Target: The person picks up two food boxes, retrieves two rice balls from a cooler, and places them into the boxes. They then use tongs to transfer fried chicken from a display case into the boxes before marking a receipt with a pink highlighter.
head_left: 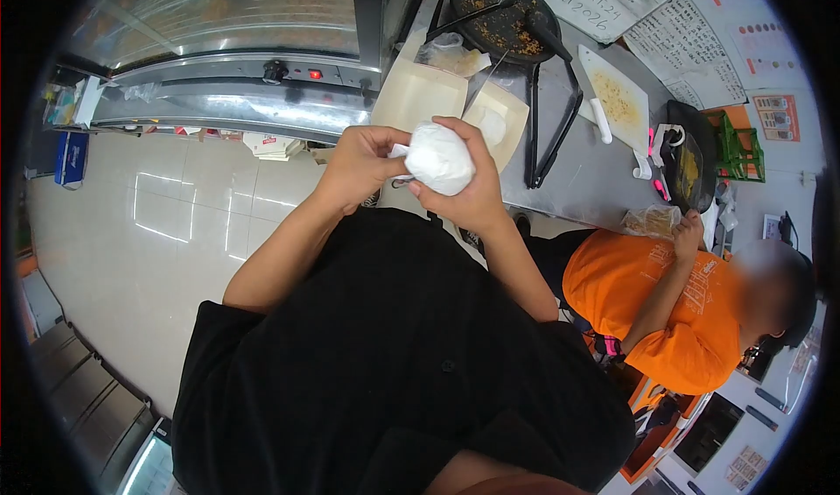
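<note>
A round white bundle (440,158), which looks wrapped in thin paper, is held in front of my chest at the counter's edge. My right hand (477,184) cups it from the right, fingers curved around its side. My left hand (363,162) is closed at its left side, pinching a loose end of the white wrapping. Just beyond my hands, an open cardboard box (418,92) stands on the steel counter (582,180). Beside it is a smaller open box (516,140) with a round white item (492,127) in it.
Black tongs (551,149) lie right of the boxes, near a dark pan (490,27) with crumbs. Further right are a knife (600,120) and a white cutting board (626,97). A person in an orange shirt (652,285) works at my right. A glass display cabinet (227,22) stands at left.
</note>
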Demonstrator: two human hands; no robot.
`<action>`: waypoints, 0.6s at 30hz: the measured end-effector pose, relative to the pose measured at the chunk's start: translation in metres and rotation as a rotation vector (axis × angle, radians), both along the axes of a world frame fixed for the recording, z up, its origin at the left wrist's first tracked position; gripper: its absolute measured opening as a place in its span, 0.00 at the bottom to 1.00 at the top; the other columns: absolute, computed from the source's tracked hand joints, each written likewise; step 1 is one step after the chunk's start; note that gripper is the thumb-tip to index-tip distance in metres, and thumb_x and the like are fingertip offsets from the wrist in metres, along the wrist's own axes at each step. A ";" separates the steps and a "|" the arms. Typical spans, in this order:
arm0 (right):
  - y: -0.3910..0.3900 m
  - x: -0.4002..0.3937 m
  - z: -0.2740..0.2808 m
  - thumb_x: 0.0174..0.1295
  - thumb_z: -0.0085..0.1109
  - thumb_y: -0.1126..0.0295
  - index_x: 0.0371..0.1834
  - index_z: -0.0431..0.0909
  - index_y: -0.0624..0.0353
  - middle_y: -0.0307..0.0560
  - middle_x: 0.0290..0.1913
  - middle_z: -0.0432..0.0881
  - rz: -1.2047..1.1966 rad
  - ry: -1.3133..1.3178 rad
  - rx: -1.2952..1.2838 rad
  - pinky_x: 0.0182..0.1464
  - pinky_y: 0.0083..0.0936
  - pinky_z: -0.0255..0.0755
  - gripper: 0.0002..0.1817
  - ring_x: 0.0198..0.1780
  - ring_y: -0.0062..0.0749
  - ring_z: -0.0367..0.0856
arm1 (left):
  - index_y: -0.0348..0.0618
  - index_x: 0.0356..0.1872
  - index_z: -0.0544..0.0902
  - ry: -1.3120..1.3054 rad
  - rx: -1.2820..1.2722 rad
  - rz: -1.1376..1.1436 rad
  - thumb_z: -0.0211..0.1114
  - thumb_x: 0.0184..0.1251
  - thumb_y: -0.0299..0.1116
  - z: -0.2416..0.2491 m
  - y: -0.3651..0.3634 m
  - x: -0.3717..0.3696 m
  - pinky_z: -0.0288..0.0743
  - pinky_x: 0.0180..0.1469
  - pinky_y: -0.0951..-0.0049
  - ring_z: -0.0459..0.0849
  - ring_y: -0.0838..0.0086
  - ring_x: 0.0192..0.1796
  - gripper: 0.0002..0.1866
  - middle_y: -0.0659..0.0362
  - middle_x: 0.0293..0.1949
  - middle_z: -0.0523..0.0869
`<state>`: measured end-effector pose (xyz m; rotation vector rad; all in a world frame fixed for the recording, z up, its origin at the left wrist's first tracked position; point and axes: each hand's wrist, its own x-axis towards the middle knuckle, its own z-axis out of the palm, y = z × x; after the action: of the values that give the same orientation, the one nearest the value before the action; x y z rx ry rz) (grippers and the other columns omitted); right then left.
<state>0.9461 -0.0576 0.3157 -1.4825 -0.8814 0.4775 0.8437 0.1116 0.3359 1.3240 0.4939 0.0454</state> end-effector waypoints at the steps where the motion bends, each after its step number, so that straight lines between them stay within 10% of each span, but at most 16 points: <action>1: 0.000 -0.001 0.001 0.47 0.83 0.67 0.70 0.71 0.59 0.51 0.61 0.80 -0.002 -0.048 -0.074 0.64 0.34 0.75 0.44 0.63 0.37 0.81 | 0.29 0.56 0.87 0.001 0.001 -0.003 0.76 0.60 0.17 -0.004 -0.001 -0.002 0.83 0.50 0.76 0.89 0.76 0.42 0.21 0.53 0.42 0.92; 13: 0.014 0.005 0.036 0.47 0.86 0.60 0.76 0.66 0.59 0.54 0.63 0.79 -0.034 -0.499 -0.571 0.59 0.38 0.80 0.52 0.60 0.41 0.84 | 0.31 0.59 0.86 -0.207 -0.427 0.111 0.72 0.72 0.30 -0.022 -0.007 -0.015 0.82 0.50 0.75 0.89 0.76 0.46 0.18 0.53 0.49 0.91; 18: 0.007 0.029 0.022 0.55 0.82 0.61 0.82 0.59 0.59 0.58 0.67 0.75 0.069 -0.080 -0.077 0.51 0.35 0.84 0.53 0.62 0.40 0.82 | 0.31 0.68 0.78 -0.260 -0.495 0.187 0.72 0.73 0.32 -0.029 -0.002 -0.013 0.85 0.55 0.73 0.88 0.73 0.55 0.27 0.52 0.55 0.89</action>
<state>0.9748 -0.0504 0.3373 -1.5542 -0.9895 0.5106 0.8311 0.1096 0.3072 0.7709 0.3735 0.2333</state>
